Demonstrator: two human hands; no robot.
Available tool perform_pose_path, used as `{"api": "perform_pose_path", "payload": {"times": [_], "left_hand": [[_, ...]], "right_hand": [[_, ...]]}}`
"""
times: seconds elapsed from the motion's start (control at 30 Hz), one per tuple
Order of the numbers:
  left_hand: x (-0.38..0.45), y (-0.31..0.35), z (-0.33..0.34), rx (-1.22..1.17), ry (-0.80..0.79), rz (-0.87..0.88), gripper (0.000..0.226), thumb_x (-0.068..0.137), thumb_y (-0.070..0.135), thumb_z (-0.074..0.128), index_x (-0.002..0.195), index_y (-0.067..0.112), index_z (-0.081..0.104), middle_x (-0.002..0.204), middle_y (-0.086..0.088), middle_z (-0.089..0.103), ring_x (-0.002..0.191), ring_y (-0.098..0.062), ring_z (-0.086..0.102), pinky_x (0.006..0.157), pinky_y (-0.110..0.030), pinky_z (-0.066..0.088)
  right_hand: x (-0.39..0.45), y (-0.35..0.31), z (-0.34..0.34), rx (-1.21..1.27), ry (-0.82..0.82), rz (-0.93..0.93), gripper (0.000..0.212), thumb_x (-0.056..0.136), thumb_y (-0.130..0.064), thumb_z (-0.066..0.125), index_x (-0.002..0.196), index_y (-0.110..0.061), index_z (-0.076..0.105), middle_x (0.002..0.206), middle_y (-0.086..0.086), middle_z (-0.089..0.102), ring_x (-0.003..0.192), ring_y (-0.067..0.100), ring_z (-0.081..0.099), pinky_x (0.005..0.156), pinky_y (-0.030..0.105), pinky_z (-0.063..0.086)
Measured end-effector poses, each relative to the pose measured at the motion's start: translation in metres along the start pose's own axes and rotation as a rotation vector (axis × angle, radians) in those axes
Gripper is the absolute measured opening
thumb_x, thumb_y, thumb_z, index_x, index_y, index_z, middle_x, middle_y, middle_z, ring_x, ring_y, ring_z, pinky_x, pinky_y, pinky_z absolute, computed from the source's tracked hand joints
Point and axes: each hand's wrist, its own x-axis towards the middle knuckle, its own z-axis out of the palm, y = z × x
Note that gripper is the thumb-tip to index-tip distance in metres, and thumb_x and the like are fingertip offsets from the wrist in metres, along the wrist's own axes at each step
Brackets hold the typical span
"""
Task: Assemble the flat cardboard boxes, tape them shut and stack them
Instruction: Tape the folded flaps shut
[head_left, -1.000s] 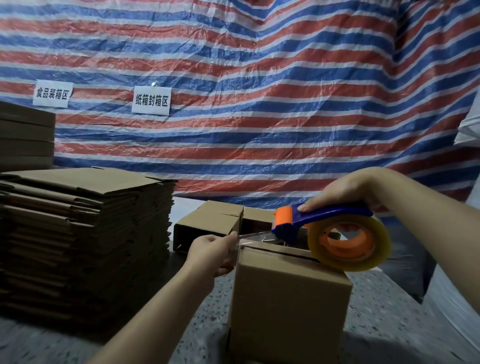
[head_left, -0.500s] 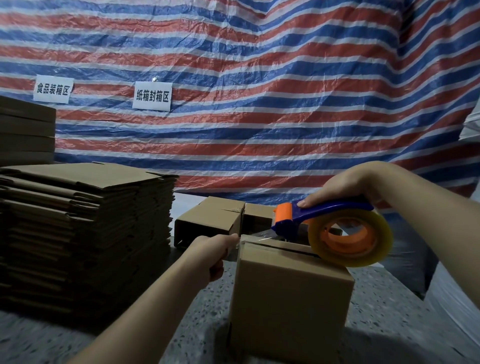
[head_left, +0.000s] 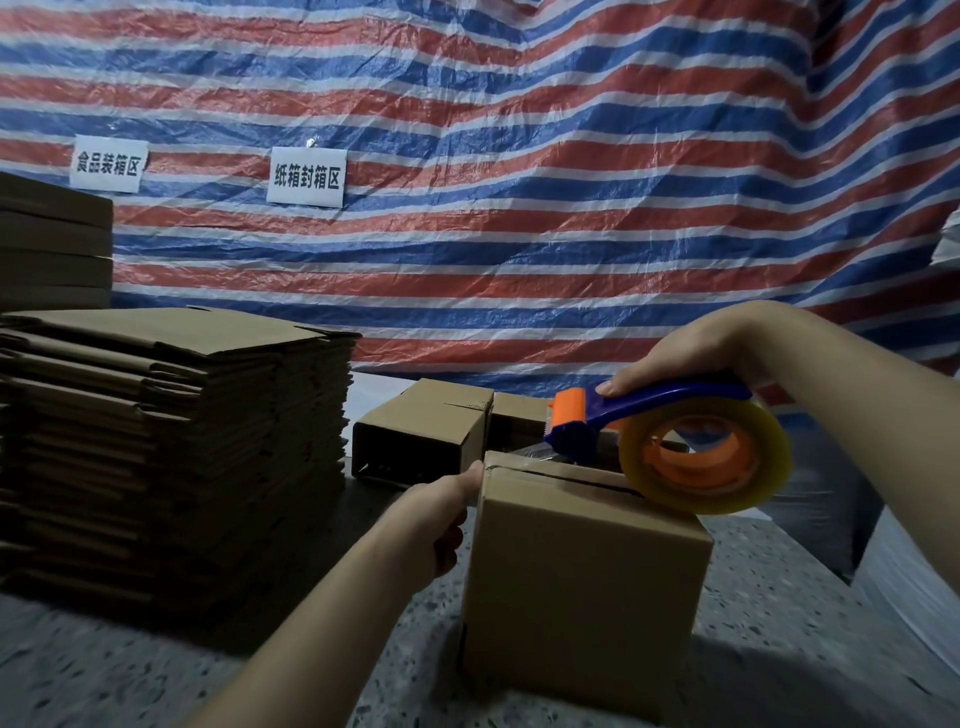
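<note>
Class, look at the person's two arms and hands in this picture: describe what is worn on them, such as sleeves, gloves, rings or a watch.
Nothing is worn. The left hand and right hand are bare, with no gloves, and no rings show. Both forearms are bare as far as the picture's edges: no sleeve, watch or bracelet is in view. Anything higher up the arms lies outside the picture.

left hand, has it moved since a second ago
Yes. The left hand was pinching the tape end out beyond the box; it has come down against the box's far top corner, pressing the tape there.
</note>
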Motion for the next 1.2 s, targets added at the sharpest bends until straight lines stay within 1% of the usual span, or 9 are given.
{"api": "perform_pose_path", "payload": {"times": [0.2, 0.33, 0.43, 0.53, 0.63, 0.73, 0.83, 1.0, 1.2], "left_hand": [[-0.005, -0.006, 0.008, -0.177, -0.09, 0.003, 0.062, 0.09, 0.056, 0.06, 0.129, 0.007, 0.062, 0.129, -0.012, 0.059, 0.114, -0.027, 0.052, 0.11, -0.044, 0.038], [-0.014, -0.002, 0.01, -0.207, -0.146, -0.019, 0.048, 0.08, 0.057, 0.065, 0.085, 0.009, 0.071, 0.089, -0.014, 0.056, 0.081, -0.022, 0.051, 0.088, -0.035, 0.034], [-0.018, -0.002, 0.01, -0.258, -0.123, -0.049, 0.078, 0.089, 0.053, 0.062, 0.141, -0.003, 0.046, 0.149, -0.027, 0.04, 0.119, -0.035, 0.056, 0.103, -0.037, 0.04], [-0.027, 0.0, 0.009, -0.297, -0.124, -0.087, 0.085, 0.085, 0.057, 0.064, 0.143, -0.003, 0.045, 0.144, -0.026, 0.048, 0.12, -0.033, 0.057, 0.094, -0.037, 0.048], [-0.03, -0.002, 0.004, -0.256, -0.103, -0.139, 0.083, 0.086, 0.053, 0.066, 0.145, 0.0, 0.042, 0.147, -0.02, 0.046, 0.135, -0.034, 0.044, 0.108, -0.043, 0.042], [-0.028, 0.003, 0.002, -0.151, 0.081, -0.05, 0.051, 0.097, 0.038, 0.057, 0.13, -0.002, 0.053, 0.102, -0.012, 0.063, 0.095, -0.024, 0.061, 0.071, -0.034, 0.048], [-0.026, 0.021, 0.005, -0.042, 0.308, 0.225, 0.026, 0.102, 0.034, 0.046, 0.114, 0.013, 0.056, 0.09, 0.001, 0.056, 0.08, -0.012, 0.052, 0.06, -0.027, 0.037], [-0.027, 0.042, 0.03, 0.251, 0.162, 0.331, 0.045, 0.102, 0.03, 0.038, 0.147, 0.025, 0.04, 0.138, -0.003, 0.051, 0.123, -0.023, 0.05, 0.104, -0.04, 0.043], [-0.025, 0.033, 0.037, 0.222, 0.054, 0.225, 0.05, 0.104, 0.023, 0.036, 0.154, 0.025, 0.031, 0.156, -0.002, 0.036, 0.136, -0.019, 0.04, 0.099, -0.028, 0.035]], "right_hand": [[0.001, 0.001, 0.0, 0.011, 0.006, -0.002, 0.072, 0.067, -0.065, 0.075, 0.114, -0.011, 0.066, 0.084, 0.009, 0.077, 0.064, 0.018, 0.072, 0.056, 0.027, 0.057], [0.0, 0.002, 0.0, 0.012, -0.023, -0.001, 0.074, 0.064, -0.066, 0.075, 0.115, -0.013, 0.067, 0.086, 0.009, 0.077, 0.067, 0.018, 0.073, 0.057, 0.027, 0.057], [0.002, 0.003, -0.002, 0.01, -0.03, -0.002, 0.08, 0.062, -0.067, 0.076, 0.119, -0.012, 0.067, 0.09, 0.01, 0.077, 0.069, 0.018, 0.073, 0.059, 0.027, 0.057], [0.004, 0.004, -0.003, 0.023, -0.03, 0.002, 0.083, 0.059, -0.067, 0.08, 0.12, -0.012, 0.067, 0.093, 0.011, 0.077, 0.072, 0.018, 0.074, 0.061, 0.028, 0.057], [0.004, 0.005, -0.003, 0.015, -0.034, 0.013, 0.085, 0.057, -0.068, 0.081, 0.121, -0.015, 0.065, 0.098, 0.011, 0.078, 0.077, 0.019, 0.075, 0.063, 0.029, 0.058], [0.005, 0.005, -0.003, 0.004, -0.029, 0.022, 0.088, 0.055, -0.07, 0.082, 0.122, -0.016, 0.063, 0.098, 0.01, 0.078, 0.079, 0.019, 0.076, 0.063, 0.028, 0.058], [0.005, 0.004, -0.004, -0.011, -0.019, 0.024, 0.087, 0.056, -0.071, 0.081, 0.121, -0.016, 0.063, 0.097, 0.009, 0.079, 0.078, 0.019, 0.077, 0.062, 0.028, 0.058], [0.006, 0.005, -0.004, 0.011, -0.029, 0.014, 0.088, 0.054, -0.07, 0.082, 0.121, -0.015, 0.065, 0.099, 0.011, 0.078, 0.077, 0.02, 0.076, 0.063, 0.029, 0.058], [0.007, -0.001, -0.003, -0.047, -0.028, 0.021, 0.087, 0.055, -0.071, 0.078, 0.12, -0.014, 0.065, 0.091, 0.01, 0.078, 0.07, 0.018, 0.074, 0.059, 0.027, 0.057]]}}
